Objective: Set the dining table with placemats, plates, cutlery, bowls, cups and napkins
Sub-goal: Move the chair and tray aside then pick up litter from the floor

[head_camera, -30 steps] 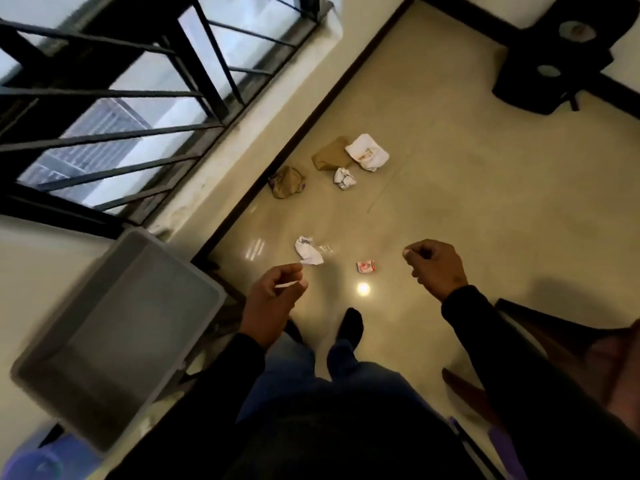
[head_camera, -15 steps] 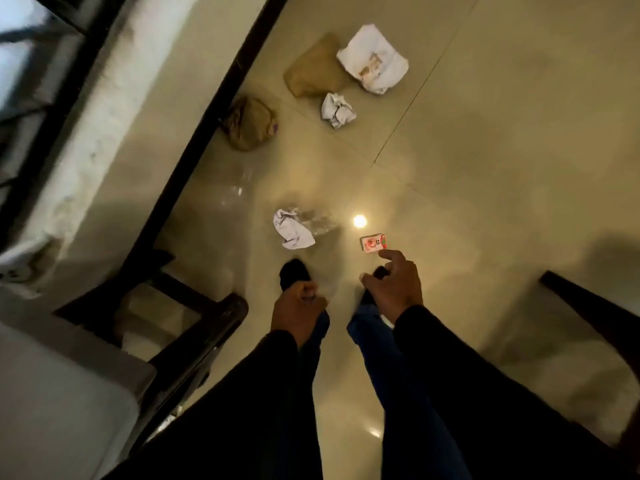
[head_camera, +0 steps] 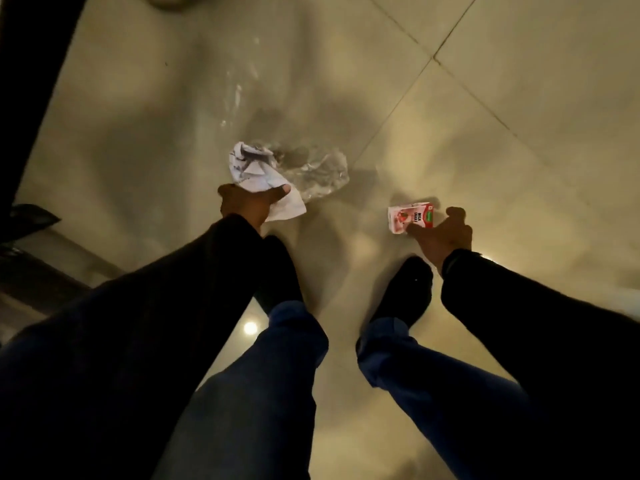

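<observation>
left hand [head_camera: 247, 202]: reaching down, fingers gripping crumpled paper [head_camera: 254, 169] | right hand [head_camera: 441, 233]: fingers spread, touching milkshake carton [head_camera: 410, 218]

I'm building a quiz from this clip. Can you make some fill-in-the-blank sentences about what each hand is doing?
1. The left hand grips a crumpled white ____.
2. The right hand touches a small milkshake ____.
3. Clear plastic wrap lies on the tiled ____.

Missing words: paper; carton; floor
</observation>
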The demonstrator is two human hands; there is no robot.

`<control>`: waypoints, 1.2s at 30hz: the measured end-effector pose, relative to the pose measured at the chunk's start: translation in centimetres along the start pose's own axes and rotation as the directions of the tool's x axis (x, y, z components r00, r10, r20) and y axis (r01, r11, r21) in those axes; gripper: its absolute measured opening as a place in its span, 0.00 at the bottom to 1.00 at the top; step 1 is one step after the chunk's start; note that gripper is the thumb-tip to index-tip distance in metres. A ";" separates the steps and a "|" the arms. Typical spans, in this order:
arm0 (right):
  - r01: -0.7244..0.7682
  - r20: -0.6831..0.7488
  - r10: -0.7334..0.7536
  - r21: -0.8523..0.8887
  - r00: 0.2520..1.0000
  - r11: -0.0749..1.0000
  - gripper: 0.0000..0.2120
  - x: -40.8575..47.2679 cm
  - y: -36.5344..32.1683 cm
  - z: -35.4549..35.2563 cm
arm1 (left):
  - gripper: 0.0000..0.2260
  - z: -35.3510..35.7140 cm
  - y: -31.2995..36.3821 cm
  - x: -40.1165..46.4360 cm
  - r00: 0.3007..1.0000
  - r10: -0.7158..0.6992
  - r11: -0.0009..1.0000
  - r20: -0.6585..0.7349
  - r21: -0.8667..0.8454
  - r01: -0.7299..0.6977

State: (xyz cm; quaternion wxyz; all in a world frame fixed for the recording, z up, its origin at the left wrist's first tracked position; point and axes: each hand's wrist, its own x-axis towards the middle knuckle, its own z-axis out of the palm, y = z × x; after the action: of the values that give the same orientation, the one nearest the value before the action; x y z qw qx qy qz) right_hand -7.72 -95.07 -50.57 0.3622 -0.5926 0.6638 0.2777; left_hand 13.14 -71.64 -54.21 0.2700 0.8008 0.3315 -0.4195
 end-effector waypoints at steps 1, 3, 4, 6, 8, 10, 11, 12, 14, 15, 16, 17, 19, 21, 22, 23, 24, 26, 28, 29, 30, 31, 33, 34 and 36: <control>-0.007 -0.005 0.007 -0.004 1.000 1.000 0.44 0.7 0.2 0.4 | 0.50 0.2 0.1 -0.1 0.999 0.021 1.000 0.035 -0.014 -0.021; -0.010 -0.004 0.010 -0.008 1.000 1.000 0.44 1.6 0.2 1.3 | 0.24 0.3 0.0 -1.1 0.994 0.041 0.995 0.098 -0.093 -0.032; -0.017 0.000 0.017 0.002 1.000 1.000 0.44 1.8 -0.2 1.8 | 0.17 0.1 -0.1 -1.4 0.990 0.034 0.989 0.135 -0.147 -0.014; -0.039 0.014 0.038 0.015 0.999 0.999 0.45 1.8 -1.0 2.6 | 0.10 -1.0 0.0 -3.3 0.975 0.054 0.964 0.217 -0.267 0.006; -0.052 0.013 0.052 0.039 0.999 0.998 0.44 1.7 -1.9 3.2 | 0.11 -2.7 0.2 -4.9 0.943 0.098 0.946 0.317 -0.325 0.011; -0.003 0.000 0.003 0.051 1.000 0.999 0.35 1.4 -2.2 4.0 | 0.18 -4.4 -0.3 -6.5 0.889 0.161 0.934 0.428 -0.356 0.003; 0.039 0.012 -0.040 0.051 0.999 0.998 0.26 1.1 -2.4 4.3 | 0.21 -5.2 -0.9 -7.5 0.861 0.182 0.922 0.476 -0.386 0.018; 0.078 0.030 -0.080 0.050 0.996 0.996 0.17 0.9 -2.6 4.6 | 0.24 -5.8 -1.5 -8.3 0.837 0.178 0.910 0.518 -0.410 0.061; 0.100 0.107 -0.113 0.113 0.988 0.989 0.09 -0.3 -3.5 4.4 | 0.30 -6.7 -2.6 -9.8 0.829 0.147 0.894 0.539 -0.432 0.123; 0.085 0.155 -0.118 0.203 0.981 0.975 0.10 -1.5 -4.2 3.9 | 0.33 -7.1 -2.9 -10.6 0.834 0.125 0.882 0.537 -0.445 0.154; 0.061 0.206 -0.132 0.317 0.970 0.946 0.10 -2.8 -5.0 3.2 | 0.35 -7.4 -3.0 -11.4 0.841 0.104 0.865 0.531 -0.466 0.188; 0.019 0.265 -0.139 0.410 0.954 0.912 0.09 -4.5 -6.0 2.0 | 0.34 -8.0 -2.8 -12.4 0.852 0.088 0.838 0.516 -0.500 0.217; -0.104 0.375 -0.116 0.518 0.920 0.849 0.12 -8.2 -7.7 -0.8 | 0.24 -9.4 -1.9 -14.8 0.869 0.086 0.770 0.487 -0.586 0.252; -0.211 0.451 -0.113 0.607 0.886 0.766 0.18 -11.8 -9.0 -3.9 | 0.13 -10.3 -0.5 -17.6 0.881 0.074 0.718 0.466 -0.638 0.277; -0.251 0.496 -0.138 0.637 0.857 0.729 0.19 -14.1 -10.2 -6.0 | 0.11 -11.1 0.7 -19.3 0.889 0.059 0.696 0.455 -0.657 0.290; -0.291 0.540 -0.165 0.656 0.825 0.696 0.20 -15.8 -10.7 -7.5 | 0.09 -11.1 1.5 -20.4 0.895 0.044 0.683 0.443 -0.668 0.297; -0.306 0.575 -0.207 0.666 0.792 0.680 0.22 -18.0 -12.0 -9.3 | 0.09 -12.2 3.0 -22.1 0.903 0.038 0.680 0.428 -0.673 0.291; -0.303 0.645 -0.329 0.670 0.689 0.678 0.30 -21.9 -14.2 -12.1 | 0.10 -13.1 5.3 -24.6 0.908 0.038 0.727 0.416 -0.636 0.261; -0.255 0.708 -0.402 0.627 0.581 0.736 0.35 -26.0 -17.4 -14.0 | 0.16 -14.9 8.3 -27.8 0.882 0.082 0.825 0.465 -0.529 0.202; -0.223 0.723 -0.426 0.614 0.544 0.757 0.33 -28.0 -19.1 -14.5 | 0.19 -15.9 10.0 -29.4 0.869 0.101 0.885 0.485 -0.442 0.144; -0.200 0.712 -0.451 0.628 0.539 0.752 0.30 -29.3 -20.8 -14.7 | 0.21 -16.5 11.7 -30.6 0.847 0.128 0.934 0.515 -0.350 0.072; -0.174 0.678 -0.460 0.649 0.573 0.740 0.27 -30.4 -22.4 -14.7 | 0.22 -17.1 13.3 -31.3 0.833 0.172 0.964 0.526 -0.263 -0.033; -0.150 0.600 -0.433 0.684 0.673 0.714 0.27 -31.3 -25.6 -14.9 | 0.20 -18.3 16.8 -32.0 0.819 0.250 0.968 0.517 -0.152 -0.200; -0.147 0.577 -0.425 0.696 0.697 0.703 0.29 -31.2 -26.8 -14.9 | 0.14 -18.9 18.4 -31.9 0.817 0.281 0.958 0.503 -0.101 -0.267; -0.106 0.534 -0.424 0.703 0.732 0.703 0.24 -30.8 -28.5 -15.0 | 0.10 -19.5 20.6 -31.1 0.805 0.276 0.947 0.526 -0.004 -0.322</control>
State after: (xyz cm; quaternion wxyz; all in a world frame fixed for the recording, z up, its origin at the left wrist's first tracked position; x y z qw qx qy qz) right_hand 19.24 -93.14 -15.16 0.7912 -0.3329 0.4860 0.1646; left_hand 25.03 -80.30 -14.79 0.3778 0.7104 0.0978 -0.5858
